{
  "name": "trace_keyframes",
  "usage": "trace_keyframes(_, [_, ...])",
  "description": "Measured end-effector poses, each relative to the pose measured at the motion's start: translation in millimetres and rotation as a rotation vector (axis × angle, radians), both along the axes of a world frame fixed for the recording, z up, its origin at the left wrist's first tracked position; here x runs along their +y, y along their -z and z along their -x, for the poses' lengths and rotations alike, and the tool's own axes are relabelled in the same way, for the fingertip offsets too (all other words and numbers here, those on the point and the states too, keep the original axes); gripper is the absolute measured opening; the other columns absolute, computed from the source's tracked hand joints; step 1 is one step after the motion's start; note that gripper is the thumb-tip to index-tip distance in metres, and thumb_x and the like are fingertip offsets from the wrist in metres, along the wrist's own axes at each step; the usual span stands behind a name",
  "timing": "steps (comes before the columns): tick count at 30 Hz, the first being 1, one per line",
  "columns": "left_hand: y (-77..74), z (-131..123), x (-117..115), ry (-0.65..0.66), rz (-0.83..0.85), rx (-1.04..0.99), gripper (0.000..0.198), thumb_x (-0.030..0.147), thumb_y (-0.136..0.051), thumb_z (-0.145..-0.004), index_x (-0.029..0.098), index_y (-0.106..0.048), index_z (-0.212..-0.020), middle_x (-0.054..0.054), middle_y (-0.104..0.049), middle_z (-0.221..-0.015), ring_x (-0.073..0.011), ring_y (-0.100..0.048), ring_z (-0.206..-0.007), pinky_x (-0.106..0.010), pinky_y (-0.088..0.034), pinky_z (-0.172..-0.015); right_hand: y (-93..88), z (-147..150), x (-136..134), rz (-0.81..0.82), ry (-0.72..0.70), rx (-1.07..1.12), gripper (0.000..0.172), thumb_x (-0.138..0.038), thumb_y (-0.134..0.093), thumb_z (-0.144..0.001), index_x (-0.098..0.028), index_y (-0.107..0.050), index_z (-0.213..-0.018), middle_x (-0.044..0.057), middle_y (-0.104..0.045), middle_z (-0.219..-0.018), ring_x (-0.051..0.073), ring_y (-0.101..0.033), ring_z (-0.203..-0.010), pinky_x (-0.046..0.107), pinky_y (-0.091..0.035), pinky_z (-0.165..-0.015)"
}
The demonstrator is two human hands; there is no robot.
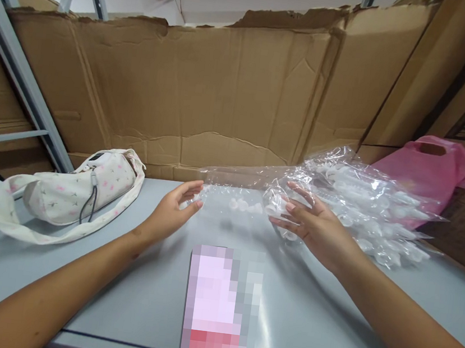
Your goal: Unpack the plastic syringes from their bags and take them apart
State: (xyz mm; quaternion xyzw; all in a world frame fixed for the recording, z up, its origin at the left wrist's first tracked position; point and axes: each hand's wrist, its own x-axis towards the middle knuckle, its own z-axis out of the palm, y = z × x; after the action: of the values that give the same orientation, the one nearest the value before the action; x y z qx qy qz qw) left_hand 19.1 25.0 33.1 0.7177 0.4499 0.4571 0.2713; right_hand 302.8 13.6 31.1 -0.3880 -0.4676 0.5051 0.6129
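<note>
Overlapping the clear bag [238, 179], right fingers [302, 214] hide some white pieces [244, 205].

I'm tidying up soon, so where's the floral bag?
In the head view, the floral bag lies on the grey table, to the left of the left hand.

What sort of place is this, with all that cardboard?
Probably a storeroom or workroom, though I can't be sure. There's a grey metal frame like shelving, big torn cardboard sheets standing like a wall, and a pile of clear plastic bags holding white things.
</note>
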Motion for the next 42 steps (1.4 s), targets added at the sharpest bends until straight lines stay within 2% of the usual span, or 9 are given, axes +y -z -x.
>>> trace_keyframes(3, [2.6, -8, -5, 0.077, 0.242, -0.273, 0.061, 0.036, -0.062, -0.081, 0.020, -0.043, -0.137, -0.014, -0.047, -0.140, -0.0239, -0.049, -0.126, -0.040, -0.034, -0.108, -1.9, 1, -1, 0.006, -0.043, -0.062, 0.052, -0.028, -0.075, -0.072, -0.033, -0.059, -0.121, 0.001, -0.063, -0.098, 0.016, -0.062, -0.086, 0.044, -0.060, -0.086])
trace_keyframes(7, [8.0, -7, -1, 0.024, 0.393, -0.430, 0.065, 0.034, -0.067, -0.079, 0.019, -0.041, -0.136, -0.016, -0.042, -0.144, -0.0236, -0.047, -0.128, -0.039, -0.035, -0.108, -3.1, -1, 0, -0.019, -0.068, -0.140, 0.057, -0.032, -0.076, -0.071, -0.034, -0.057, -0.125, 0.004, -0.065, -0.110, 0.020, -0.062, -0.097, 0.046, -0.060, -0.084])
trace_keyframes(13, [13.0, -1, 9, 0.092, 0.491, -0.428, 0.031, 0.034, -0.071, -0.076, 0.015, -0.059, -0.098, -0.015, -0.060, -0.123, -0.0227, -0.057, -0.116, -0.041, -0.039, -0.106, -6.6, -9, -2, -0.106, -0.108, -0.274, 0.061, -0.037, -0.072, -0.076, -0.034, -0.050, -0.133, 0.007, -0.062, -0.124, 0.027, -0.057, -0.117, 0.049, -0.058, -0.088])
trace_keyframes(16, [18.1, -2, 12, 0.130, 0.546, -0.475, 0.023, 0.031, -0.070, -0.077, 0.016, -0.054, -0.084, -0.014, -0.063, -0.117, -0.0208, -0.063, -0.105, -0.042, -0.041, -0.105, -10.7, -9, -5, -0.132, -0.095, -0.305, 0.062, -0.040, -0.070, -0.078, -0.035, -0.047, -0.135, 0.008, -0.059, -0.130, 0.028, -0.056, -0.120, 0.049, -0.057, -0.090])
trace_keyframes(20, [23.7, -7, 13, 0.141, 0.624, -0.561, 0.021, 0.025, -0.067, -0.079, 0.018, -0.048, -0.082, -0.013, -0.064, -0.115, -0.0202, -0.067, -0.100, -0.043, -0.042, -0.105, -14.2, -7, -6, -0.154, -0.073, -0.277, 0.061, -0.044, -0.067, -0.079, -0.035, -0.047, -0.135, 0.007, -0.055, -0.136, 0.028, -0.058, -0.119, 0.048, -0.054, -0.095])
trace_keyframes(26, [24.9, -12, 10, 0.170, 0.658, -0.623, 0.019, 0.020, -0.064, -0.080, 0.017, -0.045, -0.081, -0.010, -0.064, -0.112, -0.0218, -0.068, -0.098, -0.043, -0.043, -0.104, -7.6, -5, -2, -0.146, -0.078, -0.181, 0.057, -0.042, -0.070, -0.077, -0.034, -0.051, -0.130, 0.006, -0.057, -0.133, 0.027, -0.056, -0.121, 0.047, -0.049, -0.102])
trace_keyframes(33, [23.0, -12, 10, 0.177, 0.661, -0.590, 0.017, 0.020, -0.062, -0.082, 0.017, -0.046, -0.081, -0.007, -0.060, -0.107, -0.0209, -0.068, -0.098, -0.042, -0.044, -0.103, 0.0, 4, -4, -0.069, -0.107, -0.230, 0.055, -0.043, -0.069, -0.078, -0.029, -0.053, -0.129, 0.009, -0.056, -0.135, 0.027, -0.061, -0.115, 0.047, -0.050, -0.101])
trace_keyframes(38, [20.2, -11, 7, 0.184, 0.653, -0.469, 0.018, 0.023, -0.064, -0.080, 0.017, -0.049, -0.088, -0.007, -0.060, -0.102, -0.0199, -0.066, -0.099, -0.039, -0.046, -0.100, 0.3, 9, -5, -0.011, -0.101, -0.213, 0.051, -0.044, -0.066, -0.081, -0.026, -0.054, -0.127, 0.010, -0.060, -0.130, 0.026, -0.065, -0.109, 0.046, -0.051, -0.099])
trace_keyframes(42, [21.9, -8, 7, 0.196, 0.536, -0.295, 0.023, 0.026, -0.064, -0.080, 0.017, -0.054, -0.099, -0.010, -0.059, -0.110, -0.0185, -0.064, -0.098, -0.036, -0.048, -0.092, -1.7, 9, -6, -0.002, -0.051, -0.168, 0.045, -0.038, -0.065, -0.083, -0.025, -0.054, -0.124, 0.009, -0.062, -0.126, 0.024, -0.067, -0.104, 0.043, -0.054, -0.096])
